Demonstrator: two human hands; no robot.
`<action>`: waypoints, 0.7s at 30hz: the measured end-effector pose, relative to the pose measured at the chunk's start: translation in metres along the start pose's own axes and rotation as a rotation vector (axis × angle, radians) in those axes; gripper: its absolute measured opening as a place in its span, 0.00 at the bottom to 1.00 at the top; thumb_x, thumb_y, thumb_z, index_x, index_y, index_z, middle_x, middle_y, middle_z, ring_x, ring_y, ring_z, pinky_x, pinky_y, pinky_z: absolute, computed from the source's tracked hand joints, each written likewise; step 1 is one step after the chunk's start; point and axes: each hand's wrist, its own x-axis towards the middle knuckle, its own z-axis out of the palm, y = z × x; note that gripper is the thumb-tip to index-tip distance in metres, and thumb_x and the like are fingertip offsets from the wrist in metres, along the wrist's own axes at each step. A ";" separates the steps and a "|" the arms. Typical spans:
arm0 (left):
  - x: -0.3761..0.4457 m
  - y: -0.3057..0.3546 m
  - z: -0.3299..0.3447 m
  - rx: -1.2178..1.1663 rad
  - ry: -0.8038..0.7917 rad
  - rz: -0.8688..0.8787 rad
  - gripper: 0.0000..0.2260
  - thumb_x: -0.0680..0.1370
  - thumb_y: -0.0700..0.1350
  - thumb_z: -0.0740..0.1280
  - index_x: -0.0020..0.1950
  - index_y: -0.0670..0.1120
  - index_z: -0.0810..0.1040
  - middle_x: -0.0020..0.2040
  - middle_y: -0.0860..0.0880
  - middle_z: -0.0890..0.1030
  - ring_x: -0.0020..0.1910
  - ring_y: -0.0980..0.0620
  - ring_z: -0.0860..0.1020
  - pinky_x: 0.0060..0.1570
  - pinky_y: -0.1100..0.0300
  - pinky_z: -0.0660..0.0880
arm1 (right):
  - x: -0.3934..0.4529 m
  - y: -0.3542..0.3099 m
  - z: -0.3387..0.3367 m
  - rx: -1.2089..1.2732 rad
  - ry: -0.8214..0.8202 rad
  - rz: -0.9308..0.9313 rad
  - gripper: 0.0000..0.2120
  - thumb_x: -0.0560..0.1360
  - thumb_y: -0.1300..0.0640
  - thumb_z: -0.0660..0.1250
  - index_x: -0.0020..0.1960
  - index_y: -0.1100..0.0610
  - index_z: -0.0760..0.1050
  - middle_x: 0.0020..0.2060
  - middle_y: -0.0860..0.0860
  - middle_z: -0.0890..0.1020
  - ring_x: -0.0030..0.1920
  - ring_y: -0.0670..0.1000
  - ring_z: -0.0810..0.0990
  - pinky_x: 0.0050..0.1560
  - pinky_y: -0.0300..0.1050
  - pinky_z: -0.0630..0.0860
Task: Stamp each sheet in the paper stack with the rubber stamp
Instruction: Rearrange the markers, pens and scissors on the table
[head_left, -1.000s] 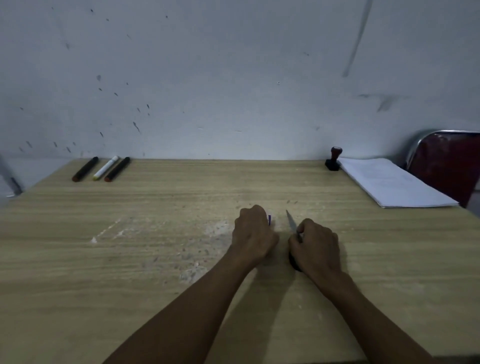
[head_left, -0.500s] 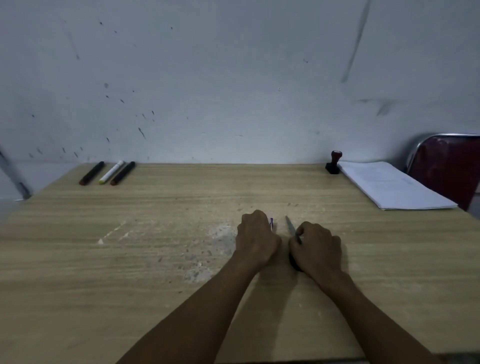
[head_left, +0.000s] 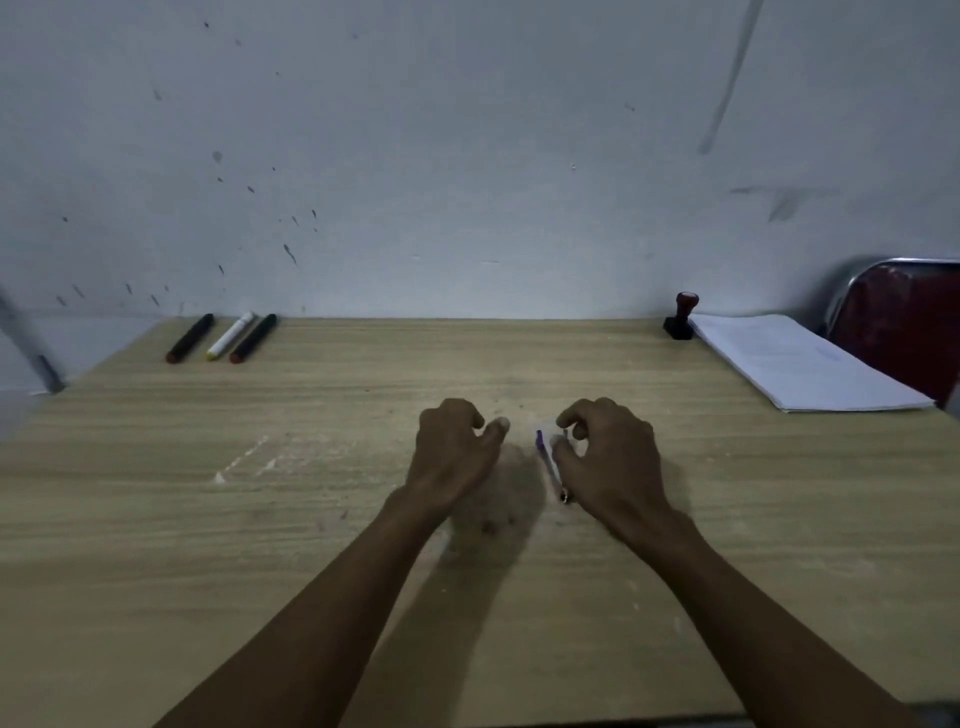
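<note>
The rubber stamp (head_left: 681, 317), with a black base and a reddish knob, stands upright at the table's far right edge. It sits just left of the white paper stack (head_left: 800, 361). Both are far from my hands. My left hand (head_left: 452, 457) hovers mid-table with loosely curled fingers and holds nothing. My right hand (head_left: 608, 457) is a short gap to its right, fingers also loosely curled. A slim pen with a purple end (head_left: 549, 462) lies on the wood between the hands, right against my right thumb. I cannot tell whether the thumb presses it.
Three markers (head_left: 230, 336) lie side by side at the far left of the wooden table (head_left: 260, 519). A red chair with a metal frame (head_left: 904, 332) stands behind the paper stack. A grey wall closes off the far edge.
My hands were fists held close together, each gripping part of the pen. They have moved apart and loosened, and the pen now lies on the table.
</note>
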 end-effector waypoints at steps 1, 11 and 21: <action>0.002 -0.008 -0.008 -0.009 0.015 0.026 0.18 0.76 0.57 0.67 0.46 0.43 0.83 0.43 0.47 0.82 0.45 0.49 0.79 0.46 0.55 0.76 | 0.002 -0.007 0.003 0.023 -0.010 -0.012 0.08 0.72 0.54 0.71 0.50 0.54 0.80 0.42 0.50 0.80 0.46 0.53 0.78 0.52 0.53 0.74; 0.018 -0.103 -0.099 0.065 0.127 0.051 0.12 0.75 0.48 0.71 0.52 0.41 0.83 0.47 0.45 0.84 0.47 0.48 0.80 0.50 0.59 0.71 | 0.031 -0.107 0.074 0.165 -0.214 -0.064 0.07 0.71 0.53 0.71 0.48 0.53 0.81 0.37 0.45 0.79 0.43 0.50 0.79 0.45 0.45 0.74; 0.076 -0.212 -0.172 0.176 0.197 -0.109 0.10 0.74 0.46 0.71 0.52 0.41 0.83 0.48 0.45 0.83 0.48 0.48 0.80 0.48 0.60 0.71 | 0.075 -0.211 0.181 0.266 -0.413 -0.033 0.07 0.69 0.54 0.70 0.47 0.50 0.78 0.42 0.47 0.80 0.47 0.50 0.78 0.45 0.46 0.76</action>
